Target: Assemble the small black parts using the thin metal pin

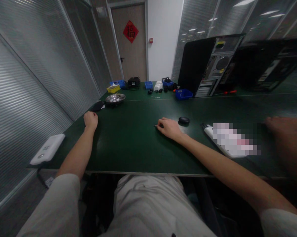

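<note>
My left hand [90,119] rests on the green table [128,148] as a closed fist, and something small and red shows at its edge. My right hand [168,127] lies near the table's middle, fingers curled round a small dark object [159,125] that I cannot name. A black oval thing [184,120] sits just right of that hand. Further right lies a white flat device [227,141], partly blurred out.
Another person's hand and arm [285,126] reach in at the right edge. A white device [47,148] sits at the left corner. At the back are a metal bowl [115,98], blue bins [183,94], a yellow bin [113,88] and open computer cases [212,65].
</note>
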`<state>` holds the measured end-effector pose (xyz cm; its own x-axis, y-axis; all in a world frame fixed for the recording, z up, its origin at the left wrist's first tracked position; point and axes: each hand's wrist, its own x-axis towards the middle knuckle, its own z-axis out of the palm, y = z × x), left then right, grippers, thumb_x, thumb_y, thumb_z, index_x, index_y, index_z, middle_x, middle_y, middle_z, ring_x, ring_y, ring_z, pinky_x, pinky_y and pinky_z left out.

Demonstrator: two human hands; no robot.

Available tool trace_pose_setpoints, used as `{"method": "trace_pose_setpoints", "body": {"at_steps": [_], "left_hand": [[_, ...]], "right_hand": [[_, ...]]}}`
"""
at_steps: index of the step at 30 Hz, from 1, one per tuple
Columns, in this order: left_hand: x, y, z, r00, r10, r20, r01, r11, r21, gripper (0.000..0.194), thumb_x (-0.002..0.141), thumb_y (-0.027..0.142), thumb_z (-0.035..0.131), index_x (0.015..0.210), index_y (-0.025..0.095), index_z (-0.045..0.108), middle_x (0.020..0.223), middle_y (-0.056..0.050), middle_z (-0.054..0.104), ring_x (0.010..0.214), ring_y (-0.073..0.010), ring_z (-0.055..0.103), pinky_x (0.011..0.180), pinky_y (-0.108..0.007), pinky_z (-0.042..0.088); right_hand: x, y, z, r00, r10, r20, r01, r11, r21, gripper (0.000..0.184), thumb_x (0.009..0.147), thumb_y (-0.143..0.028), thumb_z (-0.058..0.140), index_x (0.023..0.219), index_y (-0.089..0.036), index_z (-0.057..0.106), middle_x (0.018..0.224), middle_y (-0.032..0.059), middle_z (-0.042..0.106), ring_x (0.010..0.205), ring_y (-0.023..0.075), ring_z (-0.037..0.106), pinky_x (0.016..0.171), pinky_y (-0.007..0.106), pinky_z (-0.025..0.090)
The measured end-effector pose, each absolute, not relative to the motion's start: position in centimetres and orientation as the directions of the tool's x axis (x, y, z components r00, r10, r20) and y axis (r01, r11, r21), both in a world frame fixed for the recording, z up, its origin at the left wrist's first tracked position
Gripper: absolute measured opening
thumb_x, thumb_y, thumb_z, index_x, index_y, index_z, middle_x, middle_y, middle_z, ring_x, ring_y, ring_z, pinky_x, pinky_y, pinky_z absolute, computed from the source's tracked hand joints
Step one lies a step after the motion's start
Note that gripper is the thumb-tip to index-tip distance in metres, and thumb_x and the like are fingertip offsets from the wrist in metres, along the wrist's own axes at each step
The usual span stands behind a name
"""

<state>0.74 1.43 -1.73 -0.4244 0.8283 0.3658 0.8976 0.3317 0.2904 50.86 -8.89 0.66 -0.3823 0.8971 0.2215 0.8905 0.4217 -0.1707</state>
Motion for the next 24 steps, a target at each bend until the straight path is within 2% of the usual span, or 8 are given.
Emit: {"method": "trace_pose_setpoints", "body": {"at_steps": [5, 9, 15, 21, 24], "left_hand": [[0.73, 1.47, -1.66, -0.45, 0.802, 0.393, 0.89, 0.365, 0.274, 0.033, 0.092, 0.02, 0.051, 0.108, 0.007, 0.076, 0.107, -0.018, 0.073, 0.101, -0.0318, 0.064, 0.099, -0.041, 0.049], [0.84, 1.44, -1.51, -0.442, 0.813, 0.378, 0.893, 0.361, 0.269, 0.028, 0.091, 0.02, 0.055, 0.106, 0.006, 0.075, 0.108, -0.018, 0.072, 0.1, -0.0293, 0.062, 0.098, -0.041, 0.048], [0.83, 1.46, -1.38, -0.502, 0.781, 0.37, 0.864, 0.438, 0.247, 0.027, 0.088, 0.029, 0.063, 0.106, 0.013, 0.075, 0.112, -0.019, 0.069, 0.111, -0.0375, 0.06, 0.097, -0.049, 0.045], [0.84, 1.33, -1.48, -0.549, 0.754, 0.361, 0.833, 0.458, 0.31, 0.025, 0.086, 0.027, 0.063, 0.105, 0.016, 0.074, 0.111, -0.017, 0.071, 0.107, -0.0345, 0.063, 0.092, -0.045, 0.048], [0.94, 1.33, -1.32, -0.569, 0.746, 0.347, 0.818, 0.469, 0.333, 0.024, 0.084, 0.029, 0.065, 0.103, 0.017, 0.074, 0.11, -0.017, 0.071, 0.108, -0.0347, 0.064, 0.094, -0.046, 0.047]], "right_hand": [[50.89, -8.77, 0.6, -0.394, 0.893, 0.217, 0.885, 0.433, -0.173, 0.025, 0.102, -0.044, 0.055, 0.099, -0.023, 0.068, 0.105, 0.006, 0.068, 0.082, 0.018, 0.062, 0.061, 0.028, 0.032], [50.96, -8.83, 0.56, -0.397, 0.888, 0.232, 0.876, 0.442, -0.195, 0.023, 0.101, -0.042, 0.056, 0.098, -0.022, 0.068, 0.104, 0.0062, 0.068, 0.082, 0.018, 0.061, 0.061, 0.028, 0.033], [51.0, -8.78, 0.28, -0.387, 0.886, 0.256, 0.877, 0.44, -0.194, 0.023, 0.1, -0.042, 0.057, 0.097, -0.023, 0.068, 0.102, 0.0056, 0.068, 0.08, 0.0182, 0.06, 0.061, 0.029, 0.031], [51.02, -8.54, 0.14, -0.393, 0.883, 0.257, 0.877, 0.444, -0.184, 0.024, 0.101, -0.044, 0.056, 0.097, -0.023, 0.068, 0.101, 0.0053, 0.068, 0.078, 0.018, 0.06, 0.059, 0.029, 0.03], [51.03, -8.45, 0.05, -0.391, 0.883, 0.259, 0.878, 0.442, -0.183, 0.024, 0.101, -0.043, 0.056, 0.097, -0.023, 0.069, 0.101, 0.0058, 0.068, 0.079, 0.0182, 0.06, 0.06, 0.029, 0.03]]}}
